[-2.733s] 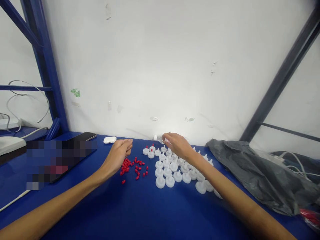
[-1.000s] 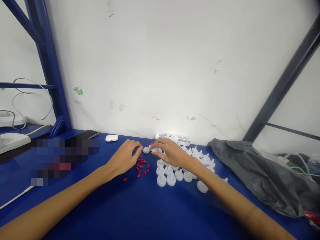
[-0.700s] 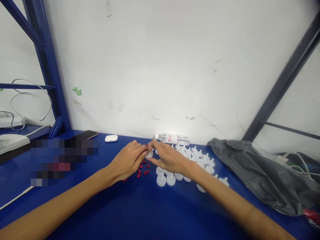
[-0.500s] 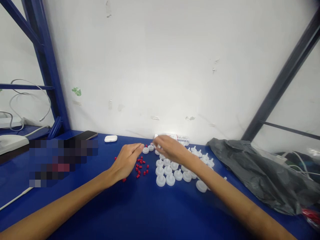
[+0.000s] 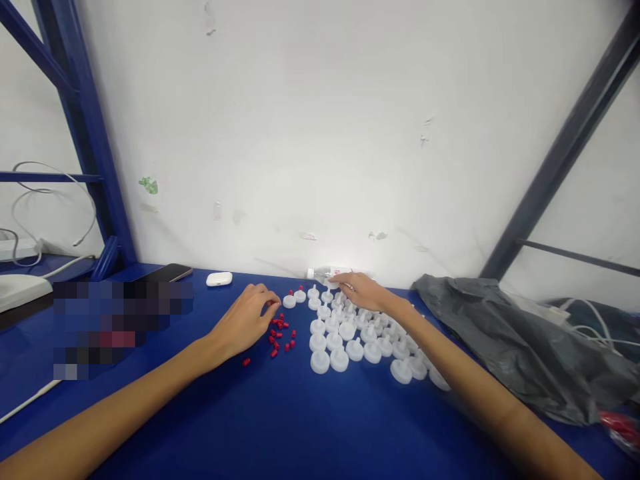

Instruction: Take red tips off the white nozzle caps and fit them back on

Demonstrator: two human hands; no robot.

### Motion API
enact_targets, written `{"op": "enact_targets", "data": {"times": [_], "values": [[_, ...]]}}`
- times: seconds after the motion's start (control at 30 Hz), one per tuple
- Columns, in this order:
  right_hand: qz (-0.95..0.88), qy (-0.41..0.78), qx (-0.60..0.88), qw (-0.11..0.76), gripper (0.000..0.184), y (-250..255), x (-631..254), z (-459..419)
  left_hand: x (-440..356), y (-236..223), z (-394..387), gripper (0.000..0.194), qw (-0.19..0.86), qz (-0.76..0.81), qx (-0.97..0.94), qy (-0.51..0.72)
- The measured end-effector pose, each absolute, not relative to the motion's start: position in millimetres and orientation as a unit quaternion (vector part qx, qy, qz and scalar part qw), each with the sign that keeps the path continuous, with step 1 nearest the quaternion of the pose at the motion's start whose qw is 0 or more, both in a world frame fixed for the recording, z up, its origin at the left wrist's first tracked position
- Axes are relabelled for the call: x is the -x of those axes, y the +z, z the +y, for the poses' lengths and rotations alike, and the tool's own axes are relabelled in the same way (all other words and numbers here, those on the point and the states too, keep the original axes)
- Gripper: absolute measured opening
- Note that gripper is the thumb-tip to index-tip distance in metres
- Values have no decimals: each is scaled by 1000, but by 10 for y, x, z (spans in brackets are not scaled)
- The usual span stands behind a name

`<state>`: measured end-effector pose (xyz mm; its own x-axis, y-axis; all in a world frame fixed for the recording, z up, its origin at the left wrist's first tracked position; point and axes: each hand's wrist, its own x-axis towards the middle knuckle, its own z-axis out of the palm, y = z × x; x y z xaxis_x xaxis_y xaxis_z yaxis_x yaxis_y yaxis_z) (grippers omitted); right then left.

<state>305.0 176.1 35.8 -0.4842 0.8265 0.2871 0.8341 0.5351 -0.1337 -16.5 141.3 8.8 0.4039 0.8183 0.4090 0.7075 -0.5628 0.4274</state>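
Right hand (image 5: pixel 363 292): since half a second ago it has moved to the right, away from the two capped pieces (image 5: pixel 289 302), and is now above the far edge of the white pieces (image 5: pixel 320 362), in front of the bottle (image 5: pixel 325 273).
Left hand (image 5: pixel 246 320): it has drawn back slightly, and a hollow now shows between thumb and fingers; its fingertips are just beside the red caps (image 5: pixel 293 345).
Right grip: the fingers reach forward and bend down; whether they already pinch a white piece, I cannot tell.
Left grip: thumb and forefinger tips come close together; whether they hold a cap, or touch each other, is too small to see.
Step in hand: it seems, in my judgement, that the right hand is taking one white piece while the left attends to the caps.
Next move: this would call for a light pinch and a lift clear of the crowded neighbours.
White pieces: round flat discs with a narrow stem, milky and probably plastic, most standing stem upward on the surface (image 5: pixel 270 420).
Red caps: tiny cylinders, loosely scattered, likely to roll.
Bottle: clear, lying on its side along the wall.
Surface: deep blue and smooth.
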Motion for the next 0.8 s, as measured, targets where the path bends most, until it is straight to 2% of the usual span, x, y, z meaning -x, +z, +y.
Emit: {"op": "enact_targets", "data": {"times": [0.37, 0.8], "values": [[-874, -4, 468, 127, 53, 413, -2939, 1622, 161, 50, 1433, 26, 99, 444, -846, 279], [-867, 2, 485, 115, 51, 417, -2994, 1693, 168, 20, 1455, 24, 96, 440, -850, 274]]}}
